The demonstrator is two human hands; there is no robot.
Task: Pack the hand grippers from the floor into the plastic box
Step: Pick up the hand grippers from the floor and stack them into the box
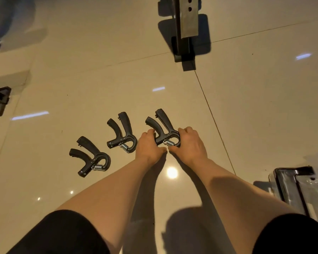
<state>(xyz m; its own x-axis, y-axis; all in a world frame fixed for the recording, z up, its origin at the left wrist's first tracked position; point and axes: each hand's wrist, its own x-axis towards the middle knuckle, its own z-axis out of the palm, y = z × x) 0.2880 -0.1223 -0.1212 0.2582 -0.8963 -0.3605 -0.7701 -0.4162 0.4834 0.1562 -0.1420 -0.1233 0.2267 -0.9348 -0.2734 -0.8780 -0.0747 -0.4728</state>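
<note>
Head view, item one: I see both hands, left hand (147, 143) and right hand (188, 142), pinching the rightmost hand gripper (163, 131) at its spring end, handles pointing away; plastic box (299, 189) lies on the floor, right of it and nearer me.

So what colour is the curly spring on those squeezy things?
Shiny silver, on black hand grippers. The head view shows the spring best.

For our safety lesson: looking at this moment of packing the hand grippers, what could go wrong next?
1. Both the left hand and right hand grip the rightmost hand gripper near its spring; a finger might get pinched.
2. The plastic box sits far to the right, partly out of view, so the drop could miss.
3. The glossy floor may let the grippers slide.
</note>
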